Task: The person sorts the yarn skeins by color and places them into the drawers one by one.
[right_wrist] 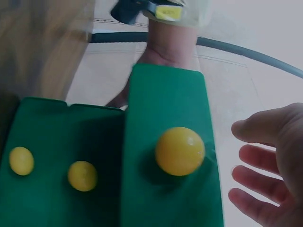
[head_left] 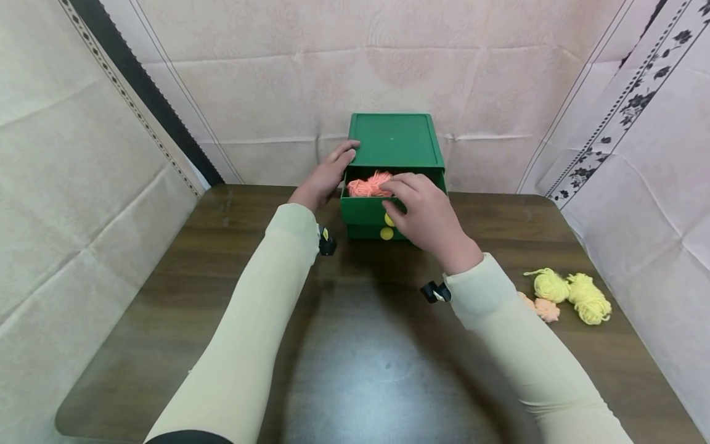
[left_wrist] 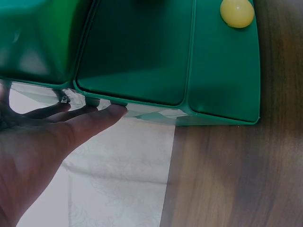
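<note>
A green drawer box (head_left: 392, 139) stands at the back of the table, its top drawer (right_wrist: 170, 104) pulled out. Coral yarn (head_left: 367, 187) lies inside that drawer. My left hand (head_left: 326, 176) rests along the left side of the box, and the left wrist view shows its fingers (left_wrist: 94, 121) extended against the side wall. Over the drawer's front edge hovers my right hand (head_left: 426, 213), fingertips overlapping the yarn in the head view. In the right wrist view its loosely bent fingers (right_wrist: 258, 182) are spread beside the drawer front, holding nothing. Round yellow knobs (right_wrist: 180, 150) mark the drawer fronts.
Yellow yarn bundles (head_left: 589, 299) lie at the table's right edge, with small peach yarn pieces (head_left: 547, 310) beside them, partly behind the right sleeve. A pale cloth (head_left: 388, 80) hangs behind the brown wooden table (head_left: 233, 345) and along both sides.
</note>
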Tool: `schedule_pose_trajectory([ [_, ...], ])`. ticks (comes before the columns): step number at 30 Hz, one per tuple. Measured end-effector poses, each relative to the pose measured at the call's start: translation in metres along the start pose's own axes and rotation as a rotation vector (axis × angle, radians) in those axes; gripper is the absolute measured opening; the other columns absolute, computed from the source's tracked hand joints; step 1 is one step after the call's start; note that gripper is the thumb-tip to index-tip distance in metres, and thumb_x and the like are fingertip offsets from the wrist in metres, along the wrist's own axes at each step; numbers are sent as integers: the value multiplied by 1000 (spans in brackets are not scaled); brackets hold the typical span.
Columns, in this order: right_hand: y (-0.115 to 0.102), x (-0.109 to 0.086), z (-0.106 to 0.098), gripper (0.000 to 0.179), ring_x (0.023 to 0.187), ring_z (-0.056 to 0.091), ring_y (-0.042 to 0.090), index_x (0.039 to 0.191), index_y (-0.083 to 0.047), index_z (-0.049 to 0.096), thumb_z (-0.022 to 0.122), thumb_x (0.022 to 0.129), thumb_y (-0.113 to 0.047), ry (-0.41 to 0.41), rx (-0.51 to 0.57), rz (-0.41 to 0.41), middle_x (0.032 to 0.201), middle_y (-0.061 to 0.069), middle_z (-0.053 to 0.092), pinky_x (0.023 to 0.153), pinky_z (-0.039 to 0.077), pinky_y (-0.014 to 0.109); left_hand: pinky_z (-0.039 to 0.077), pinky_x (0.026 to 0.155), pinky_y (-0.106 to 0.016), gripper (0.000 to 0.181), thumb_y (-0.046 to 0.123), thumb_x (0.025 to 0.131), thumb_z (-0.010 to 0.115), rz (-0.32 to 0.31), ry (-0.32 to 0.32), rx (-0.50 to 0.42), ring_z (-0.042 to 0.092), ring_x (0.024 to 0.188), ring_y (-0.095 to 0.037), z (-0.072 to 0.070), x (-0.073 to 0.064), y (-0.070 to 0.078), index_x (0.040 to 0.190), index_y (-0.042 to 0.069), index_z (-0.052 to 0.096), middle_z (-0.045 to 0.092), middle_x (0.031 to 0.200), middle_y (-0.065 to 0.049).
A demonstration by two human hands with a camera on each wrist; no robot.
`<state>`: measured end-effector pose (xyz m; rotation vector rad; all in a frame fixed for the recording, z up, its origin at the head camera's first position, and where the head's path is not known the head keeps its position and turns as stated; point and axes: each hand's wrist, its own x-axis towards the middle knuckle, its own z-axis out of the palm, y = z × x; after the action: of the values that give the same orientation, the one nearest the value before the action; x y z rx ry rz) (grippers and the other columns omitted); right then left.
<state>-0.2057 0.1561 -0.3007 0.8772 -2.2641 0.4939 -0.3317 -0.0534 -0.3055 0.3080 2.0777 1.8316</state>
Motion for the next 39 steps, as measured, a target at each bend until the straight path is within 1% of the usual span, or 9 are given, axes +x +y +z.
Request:
schedule_pose_trajectory([
  [9,-3,-23,9,22,100,62,27,106,-3,71,73,85,-10,7,-8,-3,108,12,69,90,53,38,49,97,-49,42,46,103,36,-5,-1,-11,46,132,-25,1,-1,2,145,42,35,33,153,-2],
  [14,-2,-29,12,22,101,62,26,105,-4,72,75,84,-10,14,-8,5,107,12,69,93,52,38,46,100,-50,42,47,103,37,-14,7,-5,42,137,-24,1,-1,2,144,44,35,31,155,-2],
  [20,0,-34,17,21,104,61,26,103,-2,72,75,84,-9,23,-9,0,106,12,68,96,51,39,46,100,-50,42,47,103,37,-16,13,-12,40,137,-23,2,-1,2,144,44,35,31,155,-1],
  [29,0,-38,23,20,104,60,27,103,-2,72,75,84,-8,31,-5,8,105,12,67,96,51,37,47,99,-49,41,46,103,37,-14,10,-23,43,136,-24,2,-1,1,144,44,36,33,154,-3],
  [36,0,-40,28,19,102,60,28,101,-2,72,75,82,-4,54,-11,-7,105,12,66,94,51,38,46,100,-50,42,47,102,38,-15,-1,-18,41,138,-25,1,-1,1,145,44,35,30,156,-2],
  [39,1,-40,29,17,102,60,28,100,-1,72,74,83,-4,61,-7,-8,105,13,67,94,50,38,45,101,-50,42,47,102,38,-15,-1,-15,40,137,-25,0,-1,2,144,45,35,29,156,-2],
])
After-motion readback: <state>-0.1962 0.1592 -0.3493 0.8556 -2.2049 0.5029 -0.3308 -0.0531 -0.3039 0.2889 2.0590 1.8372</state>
